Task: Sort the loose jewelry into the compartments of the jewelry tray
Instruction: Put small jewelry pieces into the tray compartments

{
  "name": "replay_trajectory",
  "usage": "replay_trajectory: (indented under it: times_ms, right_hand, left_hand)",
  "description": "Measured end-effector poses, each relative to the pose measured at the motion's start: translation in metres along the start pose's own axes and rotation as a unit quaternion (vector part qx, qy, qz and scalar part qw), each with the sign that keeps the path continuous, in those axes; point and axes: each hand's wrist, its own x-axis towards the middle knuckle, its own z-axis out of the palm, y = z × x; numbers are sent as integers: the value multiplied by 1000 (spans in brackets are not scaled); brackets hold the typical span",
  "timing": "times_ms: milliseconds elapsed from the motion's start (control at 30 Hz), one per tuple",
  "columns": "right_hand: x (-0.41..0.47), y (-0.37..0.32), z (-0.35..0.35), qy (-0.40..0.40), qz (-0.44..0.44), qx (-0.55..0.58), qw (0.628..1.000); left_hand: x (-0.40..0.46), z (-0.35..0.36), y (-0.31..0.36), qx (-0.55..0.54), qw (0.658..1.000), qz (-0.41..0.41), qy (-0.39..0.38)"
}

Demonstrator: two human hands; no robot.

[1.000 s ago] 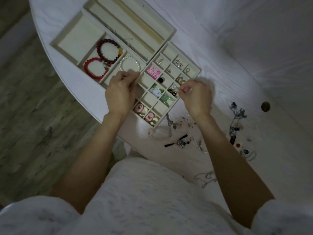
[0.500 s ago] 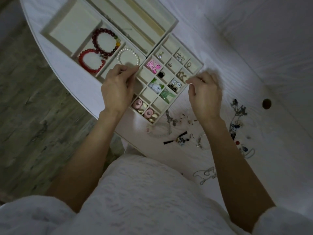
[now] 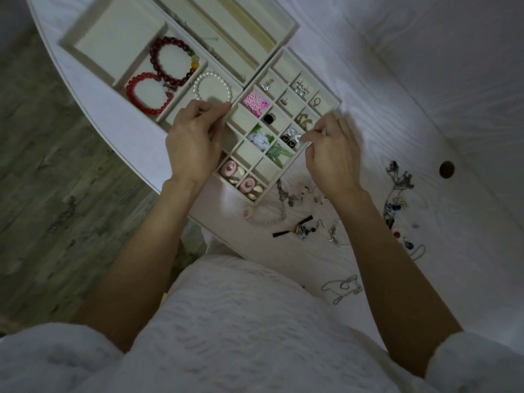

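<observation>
The cream grid tray (image 3: 245,117) lies on the white table, with several compartments filled: pink piece (image 3: 255,103), green and white pieces (image 3: 262,139), pink round earrings (image 3: 229,168). My left hand (image 3: 192,143) is pinched at the tray's left corner rim. My right hand (image 3: 334,157) hovers at the tray's right rim, fingertips pinched over the compartment with black and white earrings (image 3: 292,137); what they pinch is too small to make out. Loose jewelry lies near me: a black-tassel earring (image 3: 300,229), a clear bead bracelet (image 3: 266,218), a silver chain (image 3: 343,285).
A bracelet tray (image 3: 119,38) left of the grid holds a dark red bracelet (image 3: 154,52), a red one (image 3: 133,89) and a pearl one (image 3: 198,80). A long-slot tray (image 3: 246,21) sits behind. More tangled pieces (image 3: 397,180) lie right. The table edge curves along the left.
My right hand has come back down and left, to the tray's right rim. My left hand stays pinched at the tray's left corner. The camera view has shifted slightly.
</observation>
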Motion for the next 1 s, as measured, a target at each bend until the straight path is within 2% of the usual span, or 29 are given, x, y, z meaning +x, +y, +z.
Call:
replay_trajectory:
  times_ms: [467, 567, 667, 767, 833, 933, 1000]
  right_hand:
    - [2, -1, 0, -42, 19, 13, 999]
    - [0, -1, -2, -25, 10, 24, 999]
    - [-12, 4, -11, 30, 28, 53, 998]
    - [-42, 19, -16, 123, 72, 61, 988]
    - [-69, 31, -15, 145, 97, 63, 983]
    - [-107, 45, -4, 98, 135, 59, 984]
    - [-127, 49, 4, 59, 126, 64, 988]
  left_hand:
    - [1, -2, -1, -13, 1000, 16, -8]
    - [1, -2, 0, -2, 1000, 17, -15]
    - [-1, -7, 5, 10, 999, 26, -23]
    - [-11, -17, 22, 64, 996, 65, -2]
    - [-24, -22, 43, 47, 991, 123, -9]
    - [-50, -17, 71, 29, 971, 225, -72]
    - [-64, -7, 78, 56, 957, 262, -108]
